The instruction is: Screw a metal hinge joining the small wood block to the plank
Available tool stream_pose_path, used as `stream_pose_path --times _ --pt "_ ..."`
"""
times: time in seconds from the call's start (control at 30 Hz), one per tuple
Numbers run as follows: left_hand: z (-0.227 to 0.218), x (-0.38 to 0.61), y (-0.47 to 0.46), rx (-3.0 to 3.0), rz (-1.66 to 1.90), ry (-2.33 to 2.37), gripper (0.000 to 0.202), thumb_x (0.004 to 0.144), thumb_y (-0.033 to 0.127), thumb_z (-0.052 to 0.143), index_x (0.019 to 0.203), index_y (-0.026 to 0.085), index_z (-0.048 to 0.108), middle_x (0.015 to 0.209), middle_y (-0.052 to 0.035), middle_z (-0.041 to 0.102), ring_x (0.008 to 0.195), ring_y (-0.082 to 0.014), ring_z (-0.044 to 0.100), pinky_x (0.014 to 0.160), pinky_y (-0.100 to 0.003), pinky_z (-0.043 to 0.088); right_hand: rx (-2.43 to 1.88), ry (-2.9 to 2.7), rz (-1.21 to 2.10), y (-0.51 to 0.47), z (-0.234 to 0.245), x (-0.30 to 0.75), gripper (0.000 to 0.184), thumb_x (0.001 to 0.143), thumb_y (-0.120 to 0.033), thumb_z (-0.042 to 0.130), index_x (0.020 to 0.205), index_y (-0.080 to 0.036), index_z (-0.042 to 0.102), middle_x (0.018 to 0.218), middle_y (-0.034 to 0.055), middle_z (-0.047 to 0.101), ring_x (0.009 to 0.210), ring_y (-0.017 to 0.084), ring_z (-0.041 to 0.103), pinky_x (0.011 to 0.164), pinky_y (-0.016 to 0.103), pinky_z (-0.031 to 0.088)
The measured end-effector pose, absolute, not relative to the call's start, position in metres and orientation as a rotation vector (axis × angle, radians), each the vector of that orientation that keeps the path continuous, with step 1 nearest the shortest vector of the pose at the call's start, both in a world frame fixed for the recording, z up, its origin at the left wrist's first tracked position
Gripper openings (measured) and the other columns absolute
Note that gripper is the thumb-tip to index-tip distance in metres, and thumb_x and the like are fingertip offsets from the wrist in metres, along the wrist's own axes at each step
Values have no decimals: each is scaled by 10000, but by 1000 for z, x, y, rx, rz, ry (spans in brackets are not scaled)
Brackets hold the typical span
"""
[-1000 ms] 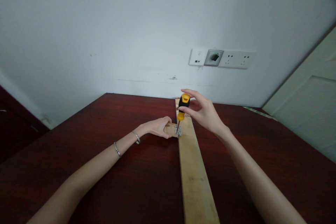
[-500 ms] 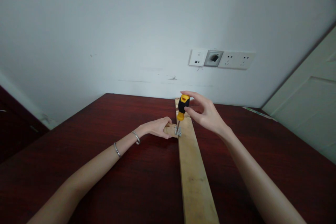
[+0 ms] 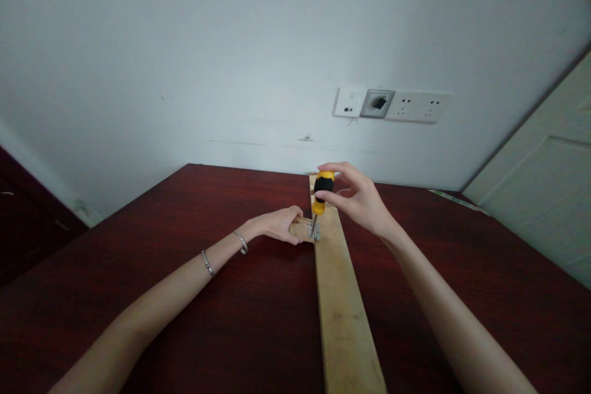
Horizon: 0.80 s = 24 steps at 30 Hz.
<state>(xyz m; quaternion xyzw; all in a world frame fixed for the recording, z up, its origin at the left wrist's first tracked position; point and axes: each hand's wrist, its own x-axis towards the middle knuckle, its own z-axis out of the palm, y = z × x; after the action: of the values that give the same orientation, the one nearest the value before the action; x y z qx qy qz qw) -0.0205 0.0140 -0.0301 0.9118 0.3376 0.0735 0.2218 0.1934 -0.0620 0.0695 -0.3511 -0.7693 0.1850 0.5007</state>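
A long pale wooden plank [image 3: 341, 295] lies on the dark red table [image 3: 231, 295], running away from me. My right hand [image 3: 357, 200] is closed round the yellow and black handle of a screwdriver [image 3: 321, 192], held nearly upright with its tip down on a small metal bracket [image 3: 314, 231] at the plank's left edge. My left hand [image 3: 277, 225] grips a small wooden block [image 3: 302, 229] pressed against the plank beside the bracket. Two bracelets sit on my left wrist.
A white wall stands behind the table, with a row of sockets and switches [image 3: 392, 104] on it. A pale door [image 3: 540, 184] is at the right. Dark furniture [image 3: 28, 215] shows at the far left.
The screwdriver handle has turned a little in my right hand and my fingers have shifted their hold on it. My left hand and the block have stayed put.
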Motion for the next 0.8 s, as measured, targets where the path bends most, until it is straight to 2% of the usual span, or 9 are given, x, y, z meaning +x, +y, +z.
stream_pose_path --times 0.13,0.3,0.6,0.8 --pt "-30 -21 14 2513 198 931 566 655 411 707 1106 168 469 1063 -86 586 887 -226 594 761 -319 461 -876 -1860 453 -66 73 196 399 800 -279 676 1194 -271 612 1175 63 613 941 198 625 564 258 567" --pt "-31 -21 15 2505 209 929 566 654 415 704 1104 166 467 1060 -81 591 879 -220 595 756 -316 461 -902 -1910 475 -70 78 199 467 811 -186 585 1273 -255 580 1246 75 604 979 210 618 550 262 579" --pt "-32 -21 15 2514 215 928 566 655 414 705 1108 164 475 1067 -88 586 910 -233 595 774 -323 462 -894 -1918 303 -65 74 196 424 785 -366 708 1186 -277 602 1152 70 617 940 211 622 559 271 577" --pt "-31 -20 14 2501 217 931 557 655 415 699 1095 163 469 1053 -86 589 865 -215 592 745 -313 461 -916 -1951 461 -68 77 201 449 856 -281 597 1299 -264 523 1221 89 597 961 218 640 627 317 606"
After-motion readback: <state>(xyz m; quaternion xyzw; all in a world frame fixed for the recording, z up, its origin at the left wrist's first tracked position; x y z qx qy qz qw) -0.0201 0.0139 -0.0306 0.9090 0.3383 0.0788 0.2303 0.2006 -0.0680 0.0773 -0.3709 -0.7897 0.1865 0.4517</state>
